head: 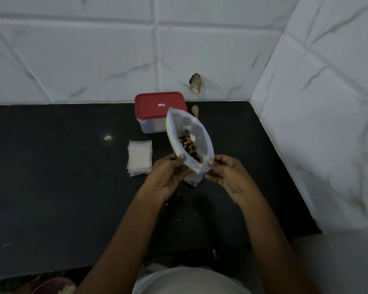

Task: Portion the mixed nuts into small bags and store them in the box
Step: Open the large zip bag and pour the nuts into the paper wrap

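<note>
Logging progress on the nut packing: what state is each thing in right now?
Big bag: held, mouth open.
Nuts: inside the big bag, not yet portioned.
Left hand: pinches the bag's left rim.
Right hand: pinches its right rim.
Box: closed, red lid on.
Small bags: stacked flat, apparently empty.
Spoon: lying beside the box, untouched.

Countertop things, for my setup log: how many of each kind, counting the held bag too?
Large clear plastic zip bag of mixed nuts, held: 1
Clear rectangular plastic box with red lid: 1
Small wooden spoon: 1
Stack of small clear plastic bags: 1 (single bags uncountable)
Total: 4
</note>
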A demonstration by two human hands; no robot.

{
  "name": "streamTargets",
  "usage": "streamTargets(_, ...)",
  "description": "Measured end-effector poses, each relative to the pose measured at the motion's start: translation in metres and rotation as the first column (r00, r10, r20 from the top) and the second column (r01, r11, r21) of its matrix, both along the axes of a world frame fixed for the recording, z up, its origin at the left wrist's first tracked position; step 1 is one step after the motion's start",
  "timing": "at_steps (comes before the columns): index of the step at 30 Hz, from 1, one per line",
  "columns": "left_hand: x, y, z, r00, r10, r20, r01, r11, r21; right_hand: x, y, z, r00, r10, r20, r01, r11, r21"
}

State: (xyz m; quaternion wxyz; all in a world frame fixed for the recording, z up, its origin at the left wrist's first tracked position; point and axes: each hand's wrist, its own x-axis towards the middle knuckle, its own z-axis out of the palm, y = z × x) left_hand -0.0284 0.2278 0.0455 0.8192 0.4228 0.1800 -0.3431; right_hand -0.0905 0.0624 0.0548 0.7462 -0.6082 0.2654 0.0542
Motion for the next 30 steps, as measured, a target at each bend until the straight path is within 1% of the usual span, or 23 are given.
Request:
streamTargets(2,-0.003,-0.002,0.001,0.985,0.107,-0.137,-0.129,0.978,-0.162,0.001,0.004,-0.003,0.993,-0.12,0.019,0.115,0.978,0.173)
streamTargets(4,-0.006,-0.006,0.001,0.97,0.162,-0.181,-0.203,0.949,-0.24,0.003,0.008,-0.005,0.978,-0.208,0.014,0.192,0.923,0.334)
streamTargets(5,-0.008,-0.007,0.002,0.965,0.185,-0.186,-0.232,0.934,-0.272,0.003,0.009,-0.004,0.968,-0.249,-0.004,0.226,0.873,0.432)
streamTargets(6,-0.009,-0.009,0.003,0.958,0.211,-0.196,-0.264,0.914,-0.307,0.004,0.01,-0.004,0.956,-0.29,-0.031,0.26,0.801,0.539)
streamTargets(8,-0.008,-0.009,0.003,0.939,0.255,-0.233,-0.328,0.867,-0.374,0.003,0.012,-0.004,0.933,-0.352,-0.074,0.295,0.631,0.717)
streamTargets(9,-0.008,-0.009,0.003,0.928,0.269,-0.258,-0.356,0.847,-0.395,0.002,0.014,-0.004,0.927,-0.367,-0.08,0.292,0.57,0.768)
streamTargets(10,-0.008,-0.009,0.003,0.919,0.279,-0.28,-0.376,0.834,-0.404,0.001,0.016,-0.005,0.925,-0.373,-0.076,0.281,0.534,0.798)
streamTargets(11,-0.008,-0.009,0.004,0.913,0.282,-0.294,-0.386,0.827,-0.409,0.0,0.018,-0.006,0.926,-0.37,-0.069,0.267,0.517,0.813)
streamTargets(12,-0.009,-0.009,0.003,0.912,0.281,-0.298,-0.388,0.824,-0.413,-0.001,0.019,-0.008,0.931,-0.36,-0.056,0.25,0.52,0.817)
streamTargets(14,-0.009,-0.008,0.001,0.922,0.274,-0.275,-0.371,0.829,-0.418,-0.001,0.02,-0.011,0.937,-0.348,-0.034,0.237,0.56,0.794)
streamTargets(15,-0.009,-0.007,0.002,0.936,0.266,-0.23,-0.339,0.854,-0.394,-0.001,0.019,-0.012,0.937,-0.347,-0.027,0.239,0.585,0.775)
streamTargets(17,-0.008,-0.005,0.003,0.964,0.239,-0.114,-0.263,0.918,-0.296,-0.001,0.017,-0.011,0.944,-0.329,-0.012,0.235,0.648,0.725)
streamTargets(18,-0.007,-0.005,0.003,0.969,0.232,-0.083,-0.246,0.936,-0.253,-0.002,0.017,-0.009,0.949,-0.316,-0.012,0.232,0.67,0.705)
streamTargets(20,-0.006,-0.006,0.001,0.969,0.233,-0.083,-0.246,0.943,-0.222,-0.001,0.017,-0.007,0.953,-0.301,-0.022,0.233,0.687,0.688)
streamTargets(22,-0.006,-0.006,0.0,0.963,0.223,-0.151,-0.256,0.932,-0.258,-0.001,0.018,-0.006,0.953,-0.301,-0.044,0.249,0.688,0.682)
streamTargets(24,-0.009,-0.008,-0.001,0.946,0.203,-0.253,-0.283,0.898,-0.338,0.001,0.018,-0.009,0.955,-0.291,-0.055,0.247,0.681,0.689)
streamTargets(25,-0.01,-0.009,-0.001,0.94,0.194,-0.28,-0.292,0.883,-0.369,0.001,0.018,-0.008,0.959,-0.28,-0.053,0.238,0.683,0.69)
streamTargets(27,-0.01,-0.012,-0.003,0.945,0.201,-0.258,-0.292,0.873,-0.39,0.003,0.017,-0.008,0.967,-0.251,-0.04,0.212,0.71,0.672)
streamTargets(30,-0.005,-0.013,-0.003,0.963,0.239,-0.125,-0.269,0.892,-0.362,0.005,0.015,-0.009,0.971,-0.241,0.008,0.174,0.724,0.668)
